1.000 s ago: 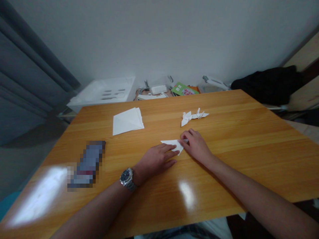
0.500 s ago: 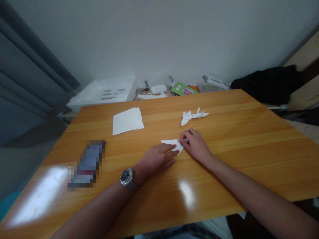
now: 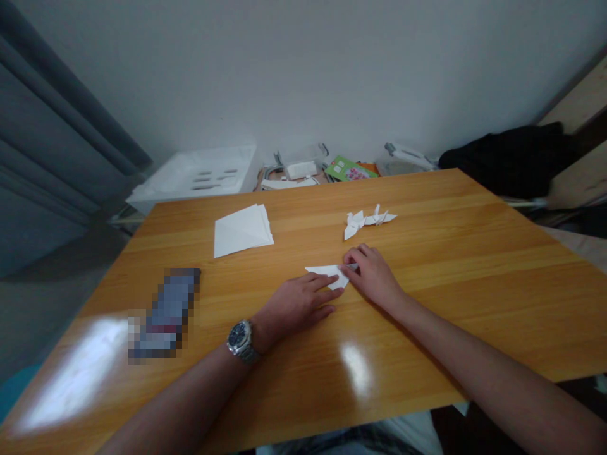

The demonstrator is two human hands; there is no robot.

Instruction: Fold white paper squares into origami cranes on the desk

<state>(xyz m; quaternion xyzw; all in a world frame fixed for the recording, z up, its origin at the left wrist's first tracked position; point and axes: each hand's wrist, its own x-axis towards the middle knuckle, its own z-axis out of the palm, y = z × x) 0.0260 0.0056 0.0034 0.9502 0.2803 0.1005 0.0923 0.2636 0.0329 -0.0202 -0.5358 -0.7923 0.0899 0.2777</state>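
on the wooden table (image 3: 450,253), left hand (image 3: 300,304) flat, fingers slightly spread, rests on folded white paper (image 3: 325,270); right hand (image 3: 374,278), nearly closed, pinches its right end.

Left hand (image 3: 296,302), one; right hand (image 3: 372,275), one. Wristwatch (image 3: 239,336), one. Flat-folded paper (image 3: 322,270), one piece. Origami birds (image 3: 351,226), two. White paper stack (image 3: 241,230), one; its overlapped sheets cannot be counted. Pixelated phone (image 3: 171,303), one. Wooden table (image 3: 450,253), one. White slotted tray (image 3: 190,169), one. Green-covered booklet (image 3: 348,169), one. Grey curtain (image 3: 52,126), one.
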